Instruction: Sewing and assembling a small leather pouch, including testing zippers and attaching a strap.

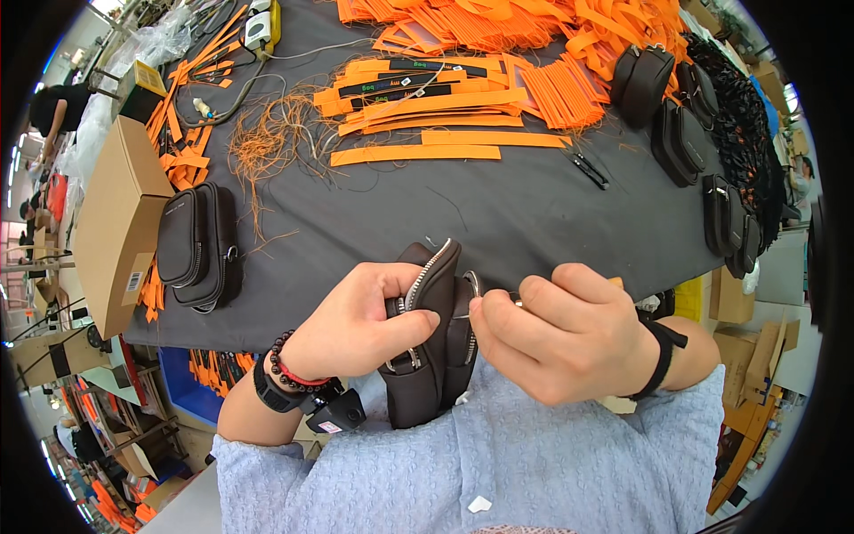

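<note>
Here, at the left, a cardboard box (116, 231) stands beside a black pouch (197, 249); next, my left hand (356, 322) grips a dark zippered pouch (414, 392) in front of my chest. My right hand (556, 343) curls at its right-hand zipper (471, 343), though I can't tell what the fingers hold, and more dark pouches (680, 142) stand farther right.

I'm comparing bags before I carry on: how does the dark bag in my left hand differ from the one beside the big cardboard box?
The held bag is gripped by your left hand; the other bag rests on the table beside the cardboard box, untouched. The held bag turns a narrow, zippered side to the camera; the other bag shows its broad front. Both are dark with silvery metal parts.
</note>
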